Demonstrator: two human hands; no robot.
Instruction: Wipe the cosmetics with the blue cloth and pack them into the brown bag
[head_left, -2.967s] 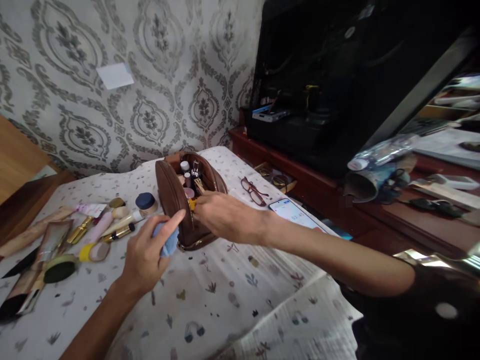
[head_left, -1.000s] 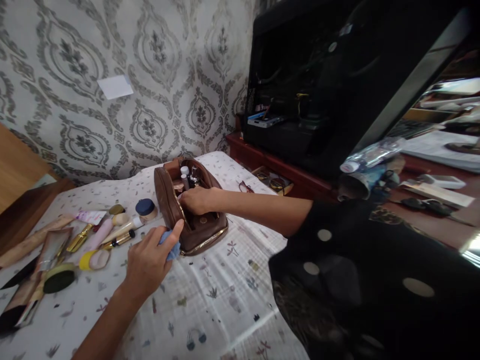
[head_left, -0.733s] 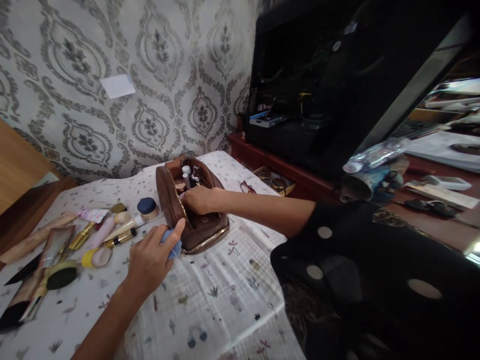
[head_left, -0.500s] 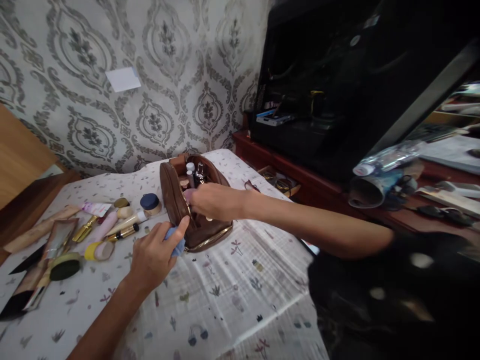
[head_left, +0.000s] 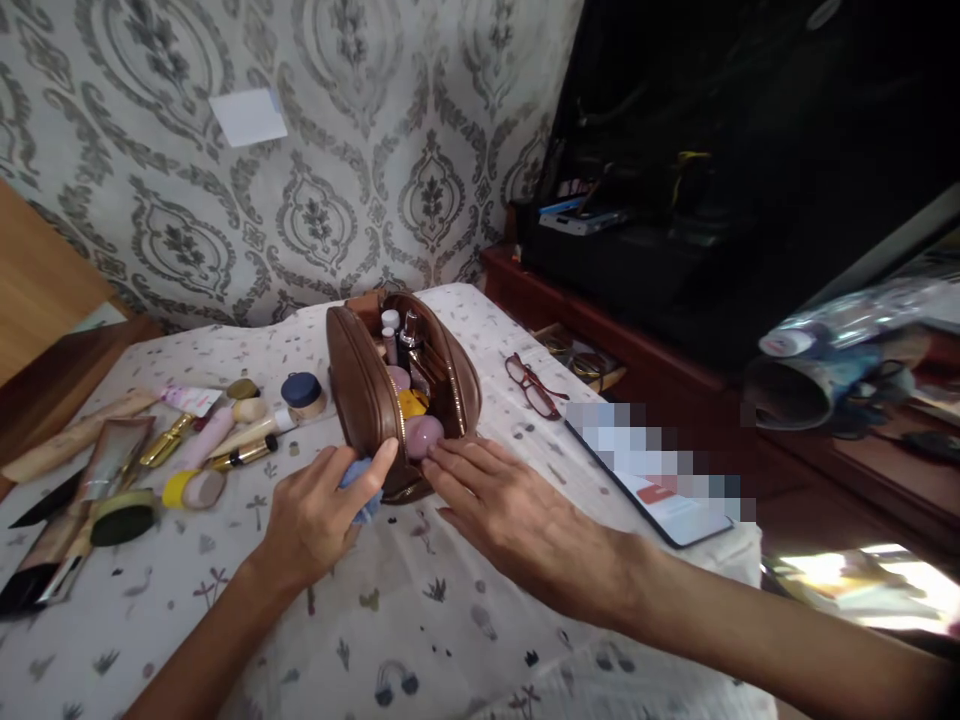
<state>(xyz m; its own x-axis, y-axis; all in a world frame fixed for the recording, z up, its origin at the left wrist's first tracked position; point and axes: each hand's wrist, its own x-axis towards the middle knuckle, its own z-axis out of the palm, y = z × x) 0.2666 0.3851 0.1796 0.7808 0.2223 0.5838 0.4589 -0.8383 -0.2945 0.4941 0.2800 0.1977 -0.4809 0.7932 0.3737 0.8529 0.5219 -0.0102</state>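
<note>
Brown bag [head_left: 367, 390] sits unzipped just ahead of both hands' fingers, its near end between them. The left hand [head_left: 315, 515] has its fingers closed around a soft blue thing [head_left: 365, 492], one digit reaching to the bag's near edge. The right hand [head_left: 525, 525] has its fingers extended and wrapped around nothing, their tips against or right beside a shiny pink ball [head_left: 425, 437] in the bag's mouth. Just past those tips, inside, lies a yellow item [head_left: 411, 403]; farther in stands a silver-capped bottle [head_left: 410, 332]. Left of the left fingers, on printed cloth [head_left: 442, 650], lie a black-and-gold tube [head_left: 244, 453] and, farther off, a dark-lidded jar [head_left: 124, 517]; a blue-lidded jar [head_left: 301, 390] stands ahead of them. Right of the right fingers lies a phone [head_left: 645, 480], with red-framed glasses [head_left: 536, 392] ahead. Well beyond the fingers are a black screen [head_left: 750, 230] and a patterned wall [head_left: 360, 160].
</note>
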